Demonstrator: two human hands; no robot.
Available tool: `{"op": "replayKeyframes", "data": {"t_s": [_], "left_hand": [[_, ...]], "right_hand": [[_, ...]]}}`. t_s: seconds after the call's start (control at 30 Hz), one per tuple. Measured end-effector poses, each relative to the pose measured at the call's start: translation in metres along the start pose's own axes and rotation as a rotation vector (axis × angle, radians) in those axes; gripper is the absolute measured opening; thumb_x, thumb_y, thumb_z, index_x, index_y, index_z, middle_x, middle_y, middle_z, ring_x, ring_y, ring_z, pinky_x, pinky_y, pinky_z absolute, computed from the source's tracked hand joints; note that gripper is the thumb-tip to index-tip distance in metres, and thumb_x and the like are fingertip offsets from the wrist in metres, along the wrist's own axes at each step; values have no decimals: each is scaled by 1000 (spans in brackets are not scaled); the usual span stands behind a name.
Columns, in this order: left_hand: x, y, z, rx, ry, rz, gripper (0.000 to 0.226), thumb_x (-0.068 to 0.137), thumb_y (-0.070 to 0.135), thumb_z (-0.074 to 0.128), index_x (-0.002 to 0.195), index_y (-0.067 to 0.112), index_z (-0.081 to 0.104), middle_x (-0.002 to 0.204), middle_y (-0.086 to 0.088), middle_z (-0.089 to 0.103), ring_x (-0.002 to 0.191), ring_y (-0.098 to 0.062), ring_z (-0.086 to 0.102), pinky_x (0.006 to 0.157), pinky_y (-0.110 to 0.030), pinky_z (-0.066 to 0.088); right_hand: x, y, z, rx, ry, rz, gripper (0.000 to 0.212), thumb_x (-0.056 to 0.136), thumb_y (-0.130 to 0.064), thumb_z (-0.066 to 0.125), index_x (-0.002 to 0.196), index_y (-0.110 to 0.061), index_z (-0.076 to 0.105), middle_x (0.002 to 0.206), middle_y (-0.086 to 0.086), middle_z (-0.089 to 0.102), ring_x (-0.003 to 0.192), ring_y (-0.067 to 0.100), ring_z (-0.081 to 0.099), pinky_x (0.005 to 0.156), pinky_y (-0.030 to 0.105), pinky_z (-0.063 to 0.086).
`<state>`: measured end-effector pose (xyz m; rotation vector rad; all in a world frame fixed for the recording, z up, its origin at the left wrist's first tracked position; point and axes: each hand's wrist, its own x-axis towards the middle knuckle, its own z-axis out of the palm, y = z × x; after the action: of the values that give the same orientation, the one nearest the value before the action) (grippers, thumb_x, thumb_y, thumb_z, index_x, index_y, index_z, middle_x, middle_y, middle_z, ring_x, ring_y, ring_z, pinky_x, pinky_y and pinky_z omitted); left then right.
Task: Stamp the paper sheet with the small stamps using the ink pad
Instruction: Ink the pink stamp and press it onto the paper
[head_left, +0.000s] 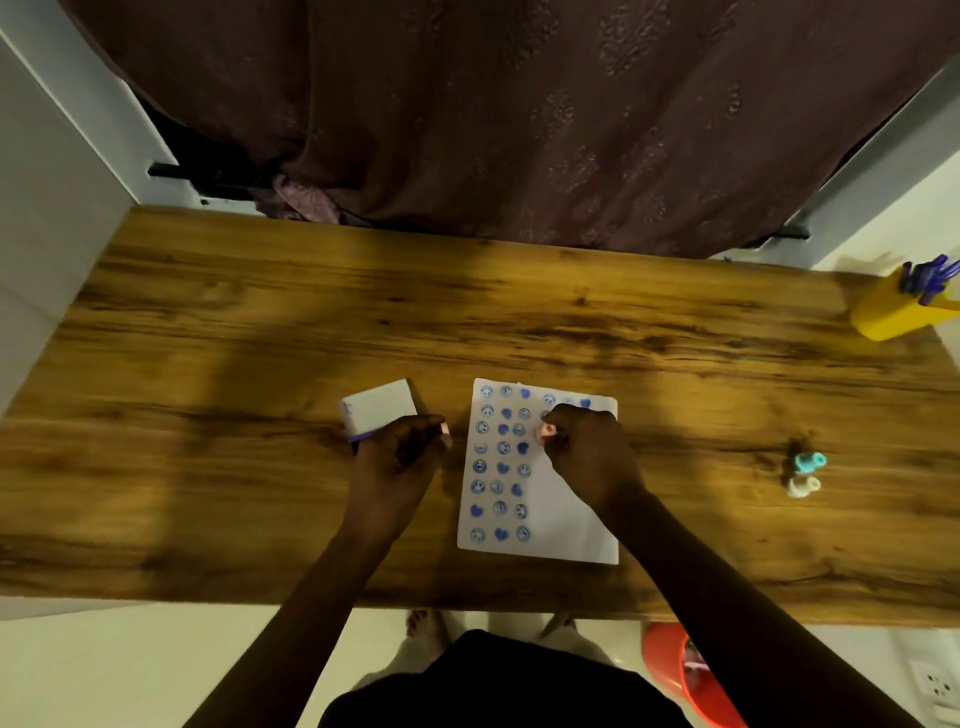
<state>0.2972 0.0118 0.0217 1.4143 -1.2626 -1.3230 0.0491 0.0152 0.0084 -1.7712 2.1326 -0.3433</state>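
Note:
A white paper sheet (566, 514) lies on the wooden table (260, 338), with several blue smiley and heart prints in columns on its left half and top. My right hand (592, 452) is closed on a small pink stamp (546, 431), which it holds down on the sheet's upper middle. My left hand (402, 457) rests left of the sheet with a small pink piece (444, 428) pinched at its fingertips, just below the white ink pad box (379, 408). A teal stamp (808, 461) and a white stamp (802, 486) stand on the table at the right.
A yellow holder with blue pens (904, 304) stands at the table's far right corner. A dark curtain (519, 119) hangs behind the table. An orange bucket (675, 670) sits on the floor below the front edge at the right.

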Motion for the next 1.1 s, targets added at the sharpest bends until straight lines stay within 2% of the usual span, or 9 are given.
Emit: {"op": "replayKeyframes", "data": {"t_s": [0.13,0.33,0.47,0.57,0.67,0.73,0.8,0.93,1.1], "left_hand": [[0,1,5,3,-10,-15,26,91,16,79,99,40,74,106,12,79,107,-3,73,101,-44,58],[-5,4,11,24,-35,-2,19,92,15,77,108,24,76,101,11,81,101,-1,75,85,-21,61],[-16,7,20,38,-59,37,20,93,13,76,104,29,76,103,21,80,99,0,76,78,-12,59],[-29,5,33,-19,-56,-34,19,93,11,76,107,23,78,102,12,83,95,-6,79,75,-17,61],[-42,3,55,-59,-100,-135,19,91,11,77,102,27,78,101,6,84,92,-14,81,78,-27,65],[-51,3,72,-105,-132,-207,18,91,9,77,106,19,79,104,-1,83,92,-19,81,82,-32,66],[-60,7,86,-138,-163,-243,17,92,8,76,107,16,78,106,-6,82,93,-21,81,82,-33,66],[-75,17,110,-187,-255,-209,17,92,9,75,97,25,80,97,-3,84,91,-26,81,81,-32,66],[-81,23,125,-149,-319,-167,22,96,11,71,117,9,78,108,-10,82,97,-28,80,92,-40,64]], "right_hand": [[2,-2,0,-25,-3,1,30,99,-29,65,125,-16,72,124,4,75,105,21,74,90,34,62],[11,1,-9,-12,-55,-43,29,95,-26,72,121,-14,75,123,4,76,106,20,73,95,34,59],[13,9,-38,101,-22,-28,23,87,-32,80,105,-17,81,106,-2,80,93,12,73,80,23,53],[-5,20,-65,387,106,124,21,77,-40,88,90,-26,80,84,-16,77,75,-2,71,66,10,50],[-37,26,-76,757,56,199,21,73,-34,91,89,-25,79,83,-9,80,77,6,76,62,17,59],[-60,31,-78,888,8,203,20,75,-28,90,92,-23,80,88,-5,81,81,10,77,63,18,59],[-79,37,-76,938,-43,197,25,79,-21,88,102,-20,79,92,-3,81,84,12,78,66,20,60],[-104,49,-72,991,-106,168,26,83,-14,85,108,-17,79,99,-1,82,92,16,78,76,28,64],[-119,60,-75,972,-72,146,25,82,-12,85,106,-17,80,98,0,82,91,15,78,78,25,62]]}}
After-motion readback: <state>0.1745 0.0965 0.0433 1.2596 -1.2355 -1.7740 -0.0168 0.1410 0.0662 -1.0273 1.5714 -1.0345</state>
